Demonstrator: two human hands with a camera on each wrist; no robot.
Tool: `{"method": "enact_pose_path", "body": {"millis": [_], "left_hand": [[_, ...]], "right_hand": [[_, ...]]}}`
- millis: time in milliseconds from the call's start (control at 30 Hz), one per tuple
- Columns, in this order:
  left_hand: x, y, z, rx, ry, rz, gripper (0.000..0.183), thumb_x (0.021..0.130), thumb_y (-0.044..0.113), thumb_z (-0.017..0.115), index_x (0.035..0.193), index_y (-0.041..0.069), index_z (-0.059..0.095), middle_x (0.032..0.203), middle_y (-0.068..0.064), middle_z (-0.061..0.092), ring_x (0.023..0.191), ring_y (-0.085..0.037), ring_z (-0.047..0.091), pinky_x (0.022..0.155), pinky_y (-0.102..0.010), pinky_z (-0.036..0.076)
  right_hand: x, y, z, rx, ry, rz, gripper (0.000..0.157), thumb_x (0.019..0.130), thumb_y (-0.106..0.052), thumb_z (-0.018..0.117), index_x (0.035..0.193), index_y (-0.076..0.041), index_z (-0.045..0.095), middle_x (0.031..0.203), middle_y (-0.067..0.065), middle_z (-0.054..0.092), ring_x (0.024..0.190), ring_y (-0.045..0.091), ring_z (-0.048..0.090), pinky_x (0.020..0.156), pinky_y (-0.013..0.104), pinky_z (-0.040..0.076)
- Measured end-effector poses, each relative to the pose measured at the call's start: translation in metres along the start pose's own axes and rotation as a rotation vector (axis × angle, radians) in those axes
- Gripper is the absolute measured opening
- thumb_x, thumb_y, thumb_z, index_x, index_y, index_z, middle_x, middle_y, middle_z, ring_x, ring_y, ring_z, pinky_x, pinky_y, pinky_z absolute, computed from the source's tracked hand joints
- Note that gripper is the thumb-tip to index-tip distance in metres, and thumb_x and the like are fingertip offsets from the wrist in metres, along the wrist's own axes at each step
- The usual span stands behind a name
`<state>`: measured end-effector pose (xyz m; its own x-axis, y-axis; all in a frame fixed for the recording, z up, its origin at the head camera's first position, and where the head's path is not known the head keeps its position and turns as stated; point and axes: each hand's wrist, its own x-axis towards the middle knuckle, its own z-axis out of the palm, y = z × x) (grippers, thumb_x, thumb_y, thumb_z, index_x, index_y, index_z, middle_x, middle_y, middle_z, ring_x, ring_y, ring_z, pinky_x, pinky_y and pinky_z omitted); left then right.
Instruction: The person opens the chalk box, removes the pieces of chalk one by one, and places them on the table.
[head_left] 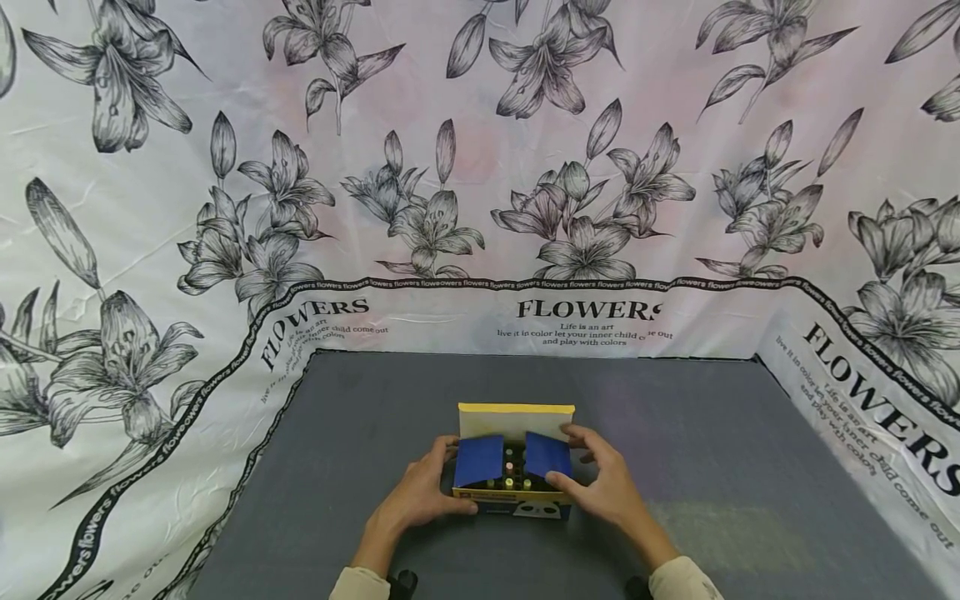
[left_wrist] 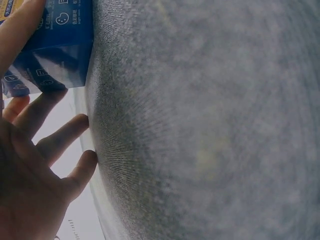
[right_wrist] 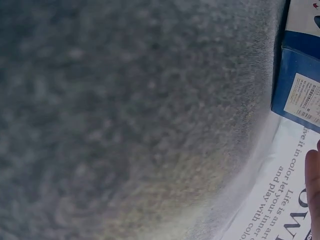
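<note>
A small blue and yellow cardboard box [head_left: 517, 507] with a panda on its front stands on the table, its yellow-edged lid [head_left: 516, 421] raised at the back. Two blue inner flaps, a left flap [head_left: 478, 460] and a right flap [head_left: 548, 454], slope over its contents. Between them show small items with coloured tips [head_left: 509, 467]. My left hand [head_left: 423, 493] grips the left end, thumb at the front and fingers along the side. With the thumb at the right flap's front edge and the index finger by the back corner, my right hand [head_left: 606, 483] holds the right end.
A grey tabletop [head_left: 360, 433] lies under the box. Behind and beside it hangs a white cloth [head_left: 420, 321] printed with flowers and lettering. In the right wrist view, a white label [right_wrist: 304, 99] is on the box's end.
</note>
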<state>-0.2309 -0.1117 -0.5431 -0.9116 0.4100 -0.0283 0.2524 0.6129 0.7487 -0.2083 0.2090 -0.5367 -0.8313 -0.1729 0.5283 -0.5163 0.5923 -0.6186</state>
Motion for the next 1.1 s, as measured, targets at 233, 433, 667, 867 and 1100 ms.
{"method": "enact_pose_path", "body": {"millis": [233,433,667,867,1100], "left_hand": [[-0.001,-0.002,0.0,0.002,-0.008,0.001,0.105,0.074,0.046,0.089,0.155,0.014,0.029,0.154,-0.018,0.049,0.141,-0.039,0.049,0.111,-0.069,0.027],[-0.002,-0.001,0.0,0.007,-0.002,0.009,0.105,0.074,0.045,0.09,0.154,0.014,0.029,0.154,-0.018,0.049,0.14,-0.04,0.048,0.11,-0.07,0.027],[-0.001,-0.001,0.0,0.006,0.01,0.012,0.105,0.073,0.045,0.091,0.153,0.015,0.03,0.154,-0.017,0.05,0.14,-0.039,0.049,0.11,-0.069,0.027],[0.0,0.0,0.0,0.013,0.017,0.006,0.106,0.072,0.045,0.091,0.153,0.016,0.031,0.154,-0.015,0.05,0.141,-0.038,0.049,0.11,-0.069,0.028],[0.0,-0.002,0.001,0.027,0.021,0.003,0.106,0.071,0.046,0.092,0.153,0.016,0.032,0.153,-0.015,0.051,0.14,-0.038,0.049,0.111,-0.068,0.029]], "right_hand": [[0.003,-0.005,0.003,0.01,-0.089,0.075,0.08,0.083,-0.031,0.082,0.154,-0.023,0.046,0.132,0.006,0.06,0.105,0.017,0.06,0.077,0.036,0.054],[0.009,-0.01,0.004,0.018,-0.192,0.161,0.074,0.091,-0.038,0.073,0.157,-0.025,0.042,0.141,0.012,0.051,0.119,0.027,0.057,0.089,0.049,0.052],[0.014,-0.014,0.006,0.009,-0.226,0.204,0.057,0.099,-0.036,0.062,0.151,-0.017,0.051,0.14,0.017,0.049,0.13,0.038,0.049,0.098,0.066,0.044],[0.02,-0.016,0.008,0.0,-0.243,0.274,0.046,0.103,-0.039,0.055,0.145,-0.018,0.057,0.144,0.019,0.049,0.137,0.043,0.042,0.103,0.071,0.037],[0.025,-0.016,0.01,-0.015,-0.269,0.362,0.047,0.104,-0.045,0.051,0.142,-0.019,0.059,0.143,0.018,0.051,0.138,0.042,0.041,0.105,0.069,0.036]]}}
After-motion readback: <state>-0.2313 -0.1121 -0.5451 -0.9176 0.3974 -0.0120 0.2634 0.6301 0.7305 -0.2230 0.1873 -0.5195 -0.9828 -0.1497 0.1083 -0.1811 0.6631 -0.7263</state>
